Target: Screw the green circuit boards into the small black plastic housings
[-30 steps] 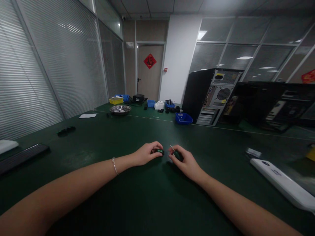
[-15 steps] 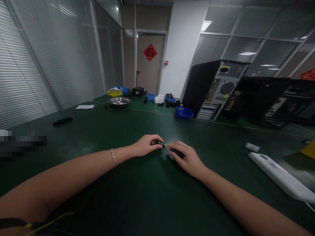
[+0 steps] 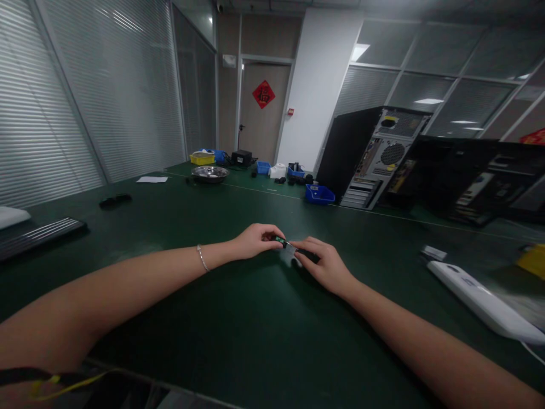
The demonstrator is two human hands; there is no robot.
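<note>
at the centre of the frame, the left hand (image 3: 254,241) is closed in a pinch on a small dark part with green on it (image 3: 280,241), held just over the tabletop (image 3: 247,324). the right hand (image 3: 330,267), to its right, grips the dark handle of a slim screwdriver (image 3: 309,255); the shaft points left, and its tip appears to meet the near end of the part. whether it sits in a screw cannot be told at this size.

step in hand, as judged: tool tip applied to the held part. the next move calls for a firm left pinch and the shaft kept in line with the contact point.

surroundings: blue tray (image 3: 320,196) beside a computer tower (image 3: 351,153), right of upper centre; metal bowl (image 3: 208,179), left of upper centre; keyboard (image 3: 42,238) at the left edge; long white device (image 3: 481,295) at lower right.
</note>
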